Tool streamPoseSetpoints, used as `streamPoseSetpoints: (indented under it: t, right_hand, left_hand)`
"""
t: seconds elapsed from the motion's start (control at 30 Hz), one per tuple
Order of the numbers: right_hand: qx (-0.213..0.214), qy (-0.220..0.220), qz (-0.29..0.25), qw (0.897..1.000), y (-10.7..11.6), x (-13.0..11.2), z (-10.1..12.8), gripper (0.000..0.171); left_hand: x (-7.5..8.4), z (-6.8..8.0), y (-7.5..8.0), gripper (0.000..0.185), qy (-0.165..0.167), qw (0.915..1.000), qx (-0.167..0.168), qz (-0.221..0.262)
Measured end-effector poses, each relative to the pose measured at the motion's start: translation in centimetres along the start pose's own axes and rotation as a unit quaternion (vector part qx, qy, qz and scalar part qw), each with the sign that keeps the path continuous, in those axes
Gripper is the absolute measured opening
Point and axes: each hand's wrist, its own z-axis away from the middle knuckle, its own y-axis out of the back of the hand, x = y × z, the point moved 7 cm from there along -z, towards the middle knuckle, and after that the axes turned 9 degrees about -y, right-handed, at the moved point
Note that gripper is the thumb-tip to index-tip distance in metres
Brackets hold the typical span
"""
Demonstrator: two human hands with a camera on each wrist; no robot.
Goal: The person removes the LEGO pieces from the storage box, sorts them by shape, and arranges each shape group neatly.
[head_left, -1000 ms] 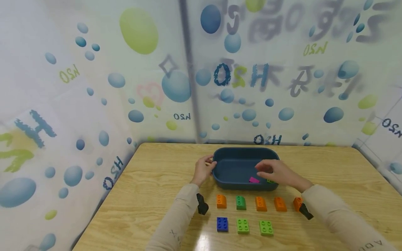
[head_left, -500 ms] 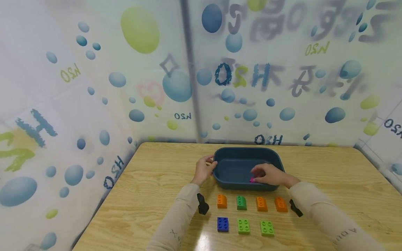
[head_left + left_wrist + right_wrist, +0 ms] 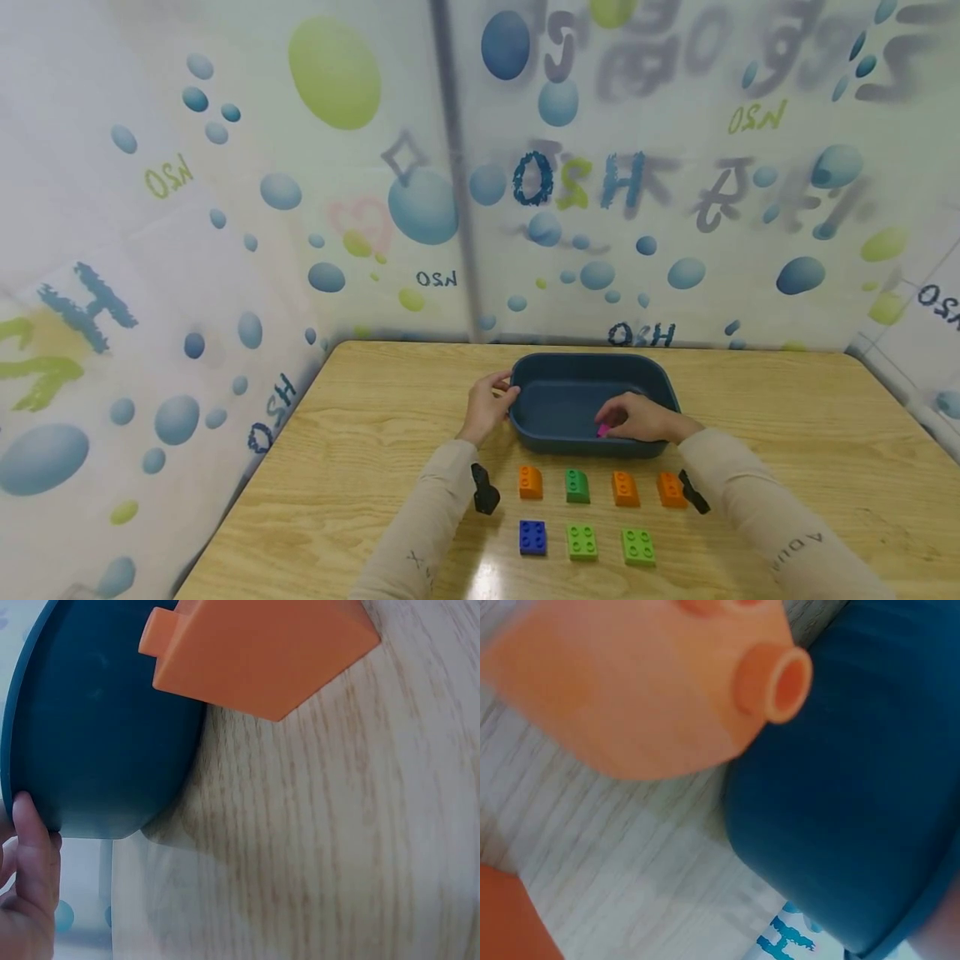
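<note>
A dark blue tub (image 3: 570,367) stands on the wooden table. My left hand (image 3: 504,393) grips its left rim, and one of its fingers (image 3: 30,847) lies against the tub's outer wall (image 3: 97,735). Inside the tub at the front, my right hand (image 3: 611,423) reaches down with its fingertips pinched on a pink brick (image 3: 603,431). In the right wrist view there is only the tub's outer wall (image 3: 855,802) and a blurred orange brick (image 3: 630,682) close by.
In front of the tub lies a row of orange (image 3: 529,482), green (image 3: 576,485), orange (image 3: 624,488) and orange (image 3: 670,490) bricks. Nearer me lie a blue brick (image 3: 532,537) and two light green ones (image 3: 581,541) (image 3: 637,547). Printed curtains close in the back and left.
My right hand came down from above the tub onto the pink brick. Its forearm shifted left and now covers the rightmost orange brick. The left hand stayed on the rim.
</note>
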Motion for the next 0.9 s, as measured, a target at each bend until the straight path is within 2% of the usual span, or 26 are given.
streamPoseSetpoints:
  t: [0.13, 0.33, 0.6, 0.77, 0.9]
  right_hand:
    - [0.004, -0.005, -0.007, 1.000, 0.0, 0.0, -0.1, 0.017]
    - [0.043, -0.041, -0.029, 0.998, 0.4, 0.5, -0.6, 0.018]
    - [0.076, -0.074, -0.022, 0.994, 0.5, 1.2, -1.1, 0.018]
    - [0.086, -0.094, -0.030, 0.991, 0.5, 1.4, -1.2, 0.025]
    - [0.096, -0.092, -0.018, 0.991, 0.7, 1.2, -1.1, 0.032]
  left_hand:
    - [0.0, 0.0, 0.0, 0.034, 0.001, 1.0000, 0.000, -0.002]
    - [0.0, -0.1, 0.0, 0.033, 0.002, 1.0000, 0.004, -0.006]
    - [0.1, 0.0, 0.0, 0.033, 0.000, 0.9999, 0.003, -0.010]
    - [0.1, 0.0, 0.0, 0.033, -0.001, 1.0000, 0.001, -0.006]
    - [0.1, 0.0, 0.0, 0.034, 0.002, 1.0000, 0.001, -0.004]
